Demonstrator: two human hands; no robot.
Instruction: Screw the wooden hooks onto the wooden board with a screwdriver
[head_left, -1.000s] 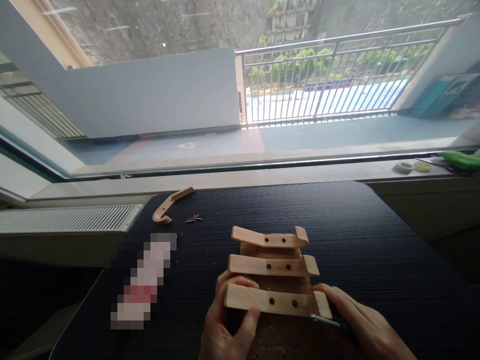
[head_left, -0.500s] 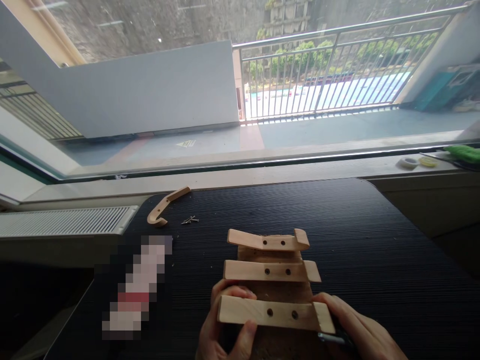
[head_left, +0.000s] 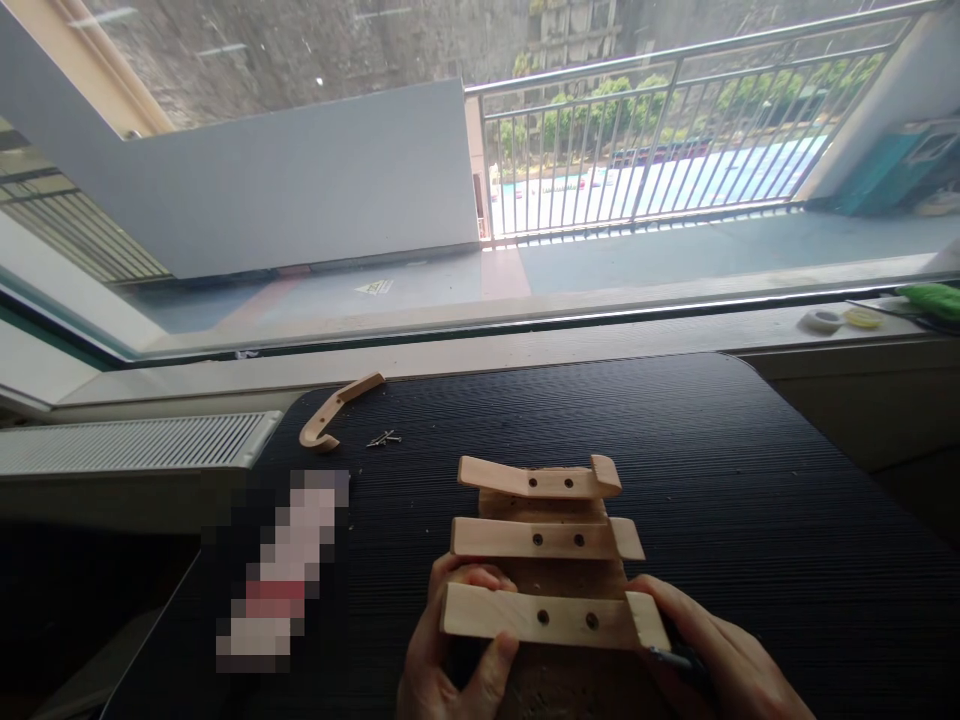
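Three smooth, pale wooden hooks (head_left: 495,538), each with two round recesses, span a brown board (head_left: 555,578) at near centre, above a black, ridged table (head_left: 750,480). Far left: loose J-shaped hook (head_left: 322,422), metal screws (head_left: 384,438). The left hand (head_left: 431,655) pinches the nearest hook (head_left: 506,613), which partly hides its fingers; the right hand (head_left: 716,640) closes around a metal-tipped tool (head_left: 673,658).

Nothing is readable: a triangular sign (head_left: 373,287), lower left of the railing (head_left: 655,148), is too blurred.
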